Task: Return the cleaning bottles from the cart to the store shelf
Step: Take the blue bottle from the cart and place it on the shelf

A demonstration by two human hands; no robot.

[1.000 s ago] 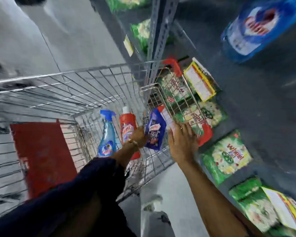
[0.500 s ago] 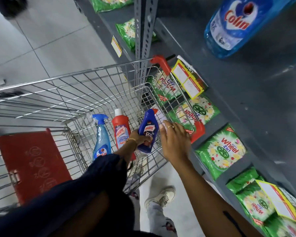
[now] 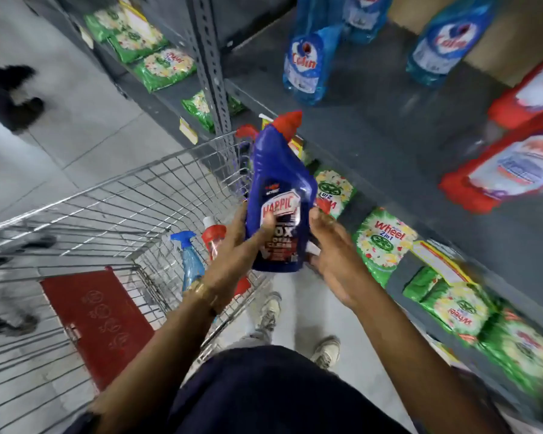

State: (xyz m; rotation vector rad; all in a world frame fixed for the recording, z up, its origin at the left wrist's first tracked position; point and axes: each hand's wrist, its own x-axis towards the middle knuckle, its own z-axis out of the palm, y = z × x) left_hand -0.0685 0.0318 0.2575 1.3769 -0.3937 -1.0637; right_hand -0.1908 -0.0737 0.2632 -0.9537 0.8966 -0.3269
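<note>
A dark blue Harpic bottle (image 3: 278,189) with a red cap is held upright above the cart's right edge. My left hand (image 3: 235,255) grips its lower left side, thumb across the label. My right hand (image 3: 336,258) touches its lower right side with fingers spread. Down in the wire cart (image 3: 113,202) stand a light blue spray bottle (image 3: 188,261) and a red bottle with a white cap (image 3: 213,236), both partly hidden by my left hand and wrist. The grey store shelf (image 3: 373,126) lies to the right.
Blue Colin bottles (image 3: 308,54) and red-edged refill packs (image 3: 511,164) sit on the upper shelf. Green Wheel detergent bags (image 3: 386,242) fill the lower shelf. A red child-seat flap (image 3: 98,321) lies in the cart. Another person's dark shoes (image 3: 16,92) stand at far left.
The blue Harpic bottle has been lifted out of the cart to shelf height. My right hand left the cart handle and came onto the bottle. The view tilted up toward the shelf.
</note>
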